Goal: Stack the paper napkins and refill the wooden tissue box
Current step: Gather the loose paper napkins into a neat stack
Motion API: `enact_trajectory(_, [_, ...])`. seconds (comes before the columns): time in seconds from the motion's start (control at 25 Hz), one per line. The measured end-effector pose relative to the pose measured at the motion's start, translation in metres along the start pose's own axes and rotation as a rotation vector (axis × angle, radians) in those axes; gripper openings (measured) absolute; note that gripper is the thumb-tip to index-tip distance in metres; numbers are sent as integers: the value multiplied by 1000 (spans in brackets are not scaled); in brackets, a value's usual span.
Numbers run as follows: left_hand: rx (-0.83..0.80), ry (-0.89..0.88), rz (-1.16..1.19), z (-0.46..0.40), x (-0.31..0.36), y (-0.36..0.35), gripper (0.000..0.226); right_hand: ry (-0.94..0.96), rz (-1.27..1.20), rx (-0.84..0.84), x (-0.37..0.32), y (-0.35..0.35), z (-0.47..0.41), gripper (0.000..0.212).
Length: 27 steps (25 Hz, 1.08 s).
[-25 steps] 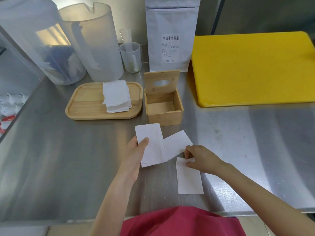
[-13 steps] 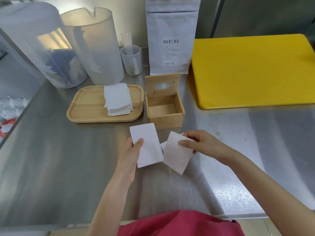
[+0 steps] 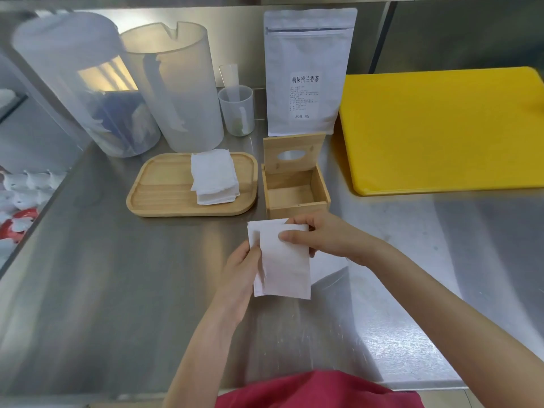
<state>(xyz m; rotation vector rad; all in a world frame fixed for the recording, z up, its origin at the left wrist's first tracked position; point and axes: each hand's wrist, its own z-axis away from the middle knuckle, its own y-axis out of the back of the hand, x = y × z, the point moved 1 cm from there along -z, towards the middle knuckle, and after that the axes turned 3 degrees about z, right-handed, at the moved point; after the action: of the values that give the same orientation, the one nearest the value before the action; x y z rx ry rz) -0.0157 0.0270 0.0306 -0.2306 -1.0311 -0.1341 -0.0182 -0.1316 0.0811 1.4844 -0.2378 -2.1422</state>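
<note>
Right hand (image 3: 326,235) brought napkin (image 3: 284,260) onto stack, long axis near-to-far

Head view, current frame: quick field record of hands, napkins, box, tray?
left hand: grips the held napkins from the left edge
right hand: fingers on top of the same napkins, laying one onto the bunch
held napkins: overlapped, edges not aligned, above the steel counter
wooden tissue box: lid open and upright, inside looks empty
napkin stack: on the wooden tray, left of the box
yellow board: right of the box
</note>
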Motion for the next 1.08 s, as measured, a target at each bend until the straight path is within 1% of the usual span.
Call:
enact_trajectory(0.12, [4,14,45,0,-2,-1,30,37,159,115,-2,-4,-9,9])
enact_trajectory(0.2, [-6,28,95,0,-3,-3,32,54,208,181,-1,-6,-12,5])
enact_trajectory(0.28, [-10,40,122,1,-2,-6,33,58,217,209,1,-9,-14,5])
enact_trajectory(0.44, [-37,26,74,5,-1,-9,31,73,207,243,2,-13,-13,17])
enact_trajectory(0.64, [-53,-2,27,7,0,-10,24,100,270,297,3,-16,-13,19])
enact_trajectory(0.8, [-33,-9,-2,8,-1,-9,23,99,205,315,6,-15,-11,19])
enact_trajectory(0.88, [-16,-1,5,8,-2,-6,22,65,205,368,13,-8,-9,22])
enact_trajectory(0.96, [-4,12,18,8,-2,-4,20,-17,239,409,30,2,-7,22])
enact_trajectory(1.08, [4,20,42,7,-3,-1,19,-235,410,408,63,9,-8,28])
